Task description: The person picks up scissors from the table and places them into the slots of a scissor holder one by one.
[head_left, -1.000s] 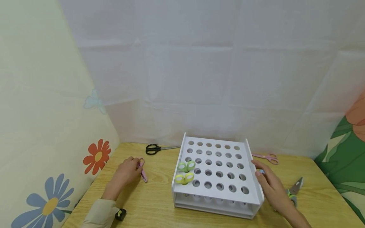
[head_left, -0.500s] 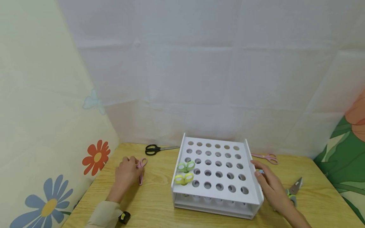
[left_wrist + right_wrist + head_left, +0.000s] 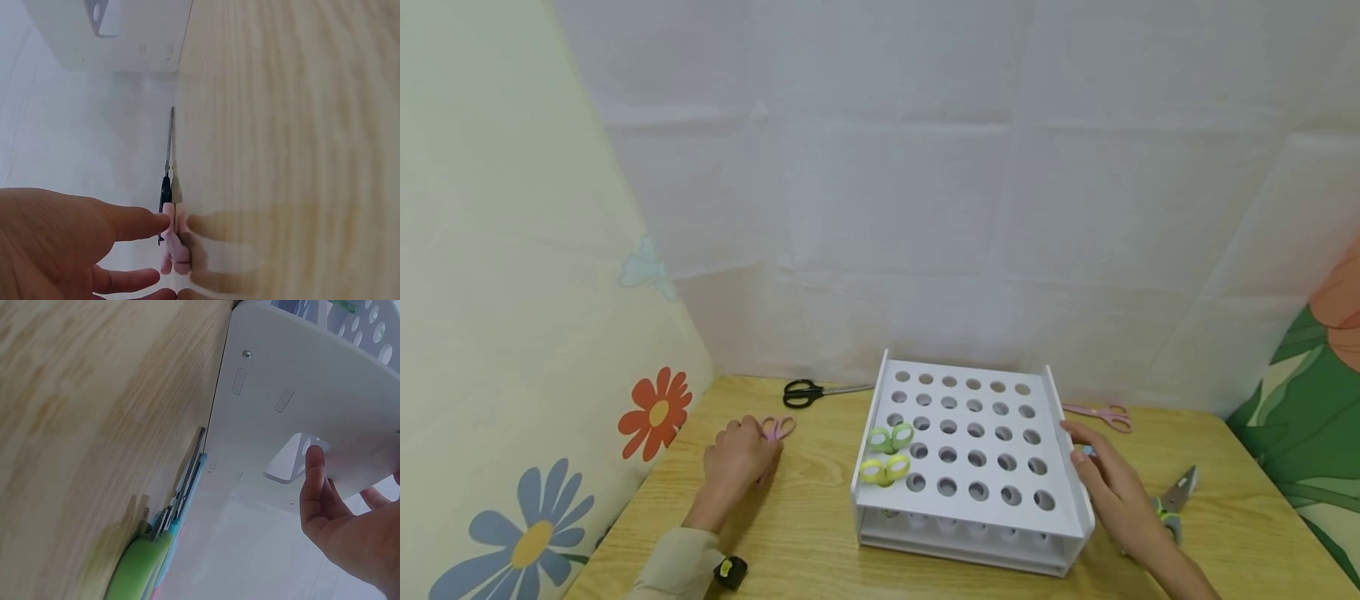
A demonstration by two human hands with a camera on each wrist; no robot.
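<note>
My left hand (image 3: pixel 739 457) is low over the table at the left, pinching a pair of pink scissors (image 3: pixel 778 427). Their finger loops stick out past the hand, while the blades are hidden under it. In the left wrist view the thumb meets the pink handles (image 3: pixel 177 253) close to the tabletop. A white rack (image 3: pixel 985 518) full of round holes stands right of centre. Green-handled scissors (image 3: pixel 901 435) and yellow-handled scissors (image 3: pixel 873 472) sit loops-up in its left column. My right hand (image 3: pixel 1123 504) holds the rack's right side panel, thumb at the cutout (image 3: pixel 289 464).
Black scissors (image 3: pixel 802 393) lie at the back, left of the rack. Behind its right side are more pink scissors (image 3: pixel 1115 417). Green-and-grey shears (image 3: pixel 1172 504) lie beyond the right hand, near something light blue (image 3: pixel 194 487). A white sheet (image 3: pixel 880 208) hangs behind the table.
The pink scissors have turned under my left hand, so their blades went from showing beside it to hidden. That hand shifted slightly toward me. The right hand and rack stayed put.
</note>
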